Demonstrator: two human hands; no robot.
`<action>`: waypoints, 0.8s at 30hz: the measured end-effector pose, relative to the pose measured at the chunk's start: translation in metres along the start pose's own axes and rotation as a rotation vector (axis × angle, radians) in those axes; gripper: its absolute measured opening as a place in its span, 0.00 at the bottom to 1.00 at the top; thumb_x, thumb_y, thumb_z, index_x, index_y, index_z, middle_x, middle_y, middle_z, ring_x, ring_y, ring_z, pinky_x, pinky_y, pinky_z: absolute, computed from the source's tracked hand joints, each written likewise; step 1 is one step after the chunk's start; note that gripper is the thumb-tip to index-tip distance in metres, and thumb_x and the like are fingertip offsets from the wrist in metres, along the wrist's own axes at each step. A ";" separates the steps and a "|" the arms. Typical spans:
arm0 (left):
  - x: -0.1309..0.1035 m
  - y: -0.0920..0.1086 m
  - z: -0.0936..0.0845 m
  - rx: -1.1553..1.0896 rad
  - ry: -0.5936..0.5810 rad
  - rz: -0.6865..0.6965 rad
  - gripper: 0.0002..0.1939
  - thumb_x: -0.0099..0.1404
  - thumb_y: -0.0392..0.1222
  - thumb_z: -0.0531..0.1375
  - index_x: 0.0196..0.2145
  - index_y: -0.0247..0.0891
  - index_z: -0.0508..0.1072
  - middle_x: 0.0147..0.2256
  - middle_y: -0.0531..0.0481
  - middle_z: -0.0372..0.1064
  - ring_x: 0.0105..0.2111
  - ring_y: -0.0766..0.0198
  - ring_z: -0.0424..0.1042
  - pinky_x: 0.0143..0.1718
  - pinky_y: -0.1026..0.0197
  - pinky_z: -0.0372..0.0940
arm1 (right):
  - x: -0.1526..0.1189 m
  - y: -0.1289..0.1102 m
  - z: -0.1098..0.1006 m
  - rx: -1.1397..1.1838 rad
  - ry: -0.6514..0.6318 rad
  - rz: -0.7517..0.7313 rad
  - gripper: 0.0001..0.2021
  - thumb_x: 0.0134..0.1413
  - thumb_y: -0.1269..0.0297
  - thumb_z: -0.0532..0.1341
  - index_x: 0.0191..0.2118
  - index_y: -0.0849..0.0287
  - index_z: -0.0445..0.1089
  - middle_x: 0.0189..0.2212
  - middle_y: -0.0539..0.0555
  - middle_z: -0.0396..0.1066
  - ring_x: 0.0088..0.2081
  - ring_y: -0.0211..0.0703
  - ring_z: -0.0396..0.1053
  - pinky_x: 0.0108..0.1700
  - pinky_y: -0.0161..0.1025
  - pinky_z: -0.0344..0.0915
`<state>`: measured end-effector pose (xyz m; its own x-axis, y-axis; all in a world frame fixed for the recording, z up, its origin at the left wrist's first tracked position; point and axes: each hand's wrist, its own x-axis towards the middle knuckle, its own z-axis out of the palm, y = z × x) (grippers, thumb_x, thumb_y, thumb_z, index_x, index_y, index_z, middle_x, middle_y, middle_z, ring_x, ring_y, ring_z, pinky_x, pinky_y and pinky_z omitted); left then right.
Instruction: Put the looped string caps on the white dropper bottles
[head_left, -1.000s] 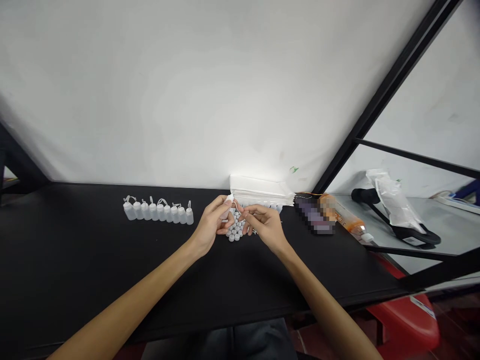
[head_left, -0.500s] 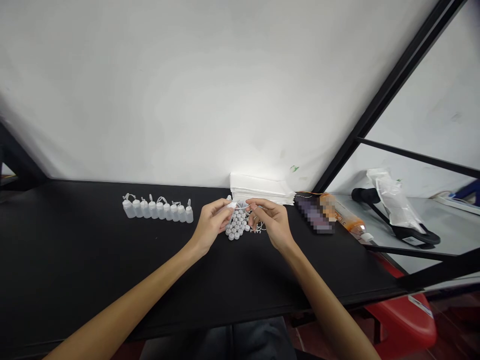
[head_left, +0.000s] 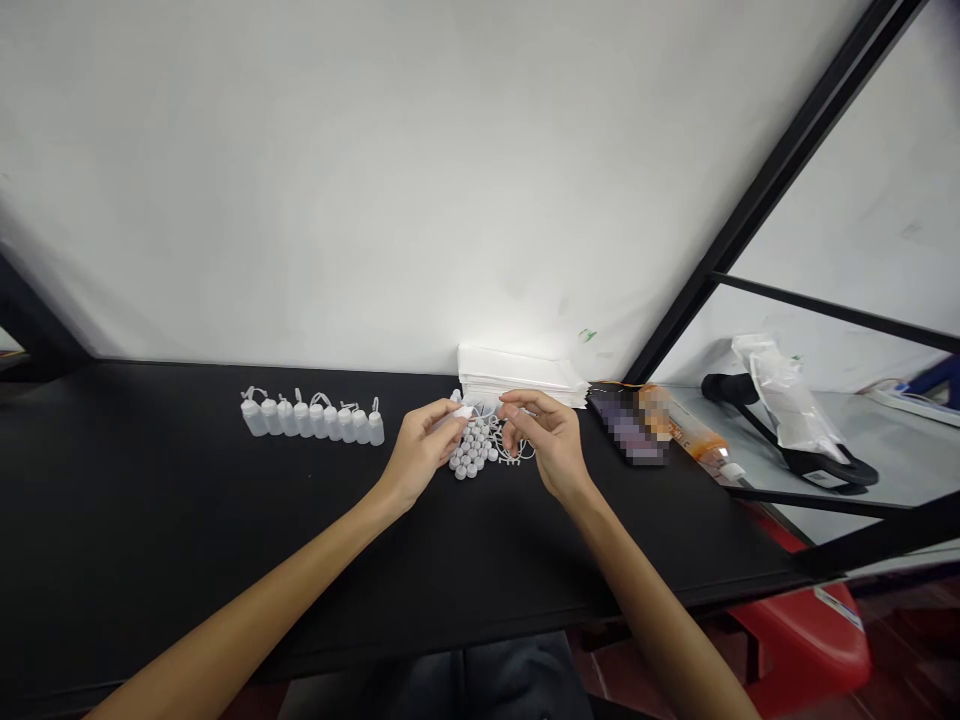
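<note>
My left hand (head_left: 421,445) is closed round a small white-capped bottle (head_left: 466,411); the fingers hide most of its body. A thin white cord (head_left: 484,410) runs from the cap towards my right hand (head_left: 546,432), whose thumb and forefinger are pinched at the cord's end. Under and between both hands lies a cluster of small white-capped bottles (head_left: 471,455). A tangle of white cords (head_left: 516,448) lies beside it, partly behind my right hand. Off to the left stands a row of several small translucent bottles (head_left: 319,422) with white caps and corded loops on top.
A stack of white sheets or envelopes (head_left: 521,372) lies against the wall. On the right of the black table (head_left: 300,560) are a blurred phone-like item (head_left: 628,428) and an orange-labelled bottle (head_left: 690,432). Beyond the black frame, a plastic-wrapped item (head_left: 799,410) rests on a grey surface.
My right hand has shifted slightly right, and its fingertips have moved a little away from the cap. My left hand still holds the bottle in nearly the same place.
</note>
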<state>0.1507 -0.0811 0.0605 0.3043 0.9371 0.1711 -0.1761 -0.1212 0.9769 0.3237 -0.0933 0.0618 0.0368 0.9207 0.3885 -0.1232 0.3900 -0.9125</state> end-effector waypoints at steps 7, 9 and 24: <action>0.001 -0.006 -0.002 0.161 -0.026 0.112 0.10 0.63 0.45 0.57 0.32 0.35 0.72 0.20 0.57 0.53 0.19 0.72 0.49 0.19 0.67 0.47 | 0.001 0.003 0.003 -0.050 0.033 -0.001 0.12 0.49 0.56 0.68 0.30 0.61 0.73 0.24 0.49 0.70 0.16 0.34 0.65 0.18 0.35 0.64; 0.000 -0.006 -0.002 0.196 -0.026 0.136 0.10 0.64 0.45 0.57 0.33 0.35 0.73 0.21 0.56 0.56 0.19 0.72 0.49 0.19 0.66 0.48 | 0.001 0.003 0.003 -0.032 0.031 -0.002 0.12 0.49 0.56 0.68 0.29 0.61 0.73 0.23 0.50 0.70 0.17 0.35 0.67 0.19 0.36 0.66; -0.002 -0.006 -0.002 0.232 -0.066 0.125 0.13 0.65 0.48 0.57 0.30 0.35 0.73 0.21 0.56 0.59 0.18 0.73 0.50 0.20 0.67 0.48 | -0.002 -0.003 0.006 -0.059 -0.133 0.027 0.11 0.53 0.56 0.66 0.32 0.60 0.73 0.25 0.50 0.69 0.21 0.35 0.69 0.21 0.33 0.67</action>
<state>0.1496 -0.0811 0.0538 0.3558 0.8876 0.2925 0.0009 -0.3133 0.9497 0.3183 -0.0969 0.0647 -0.0979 0.9224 0.3737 -0.0636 0.3690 -0.9273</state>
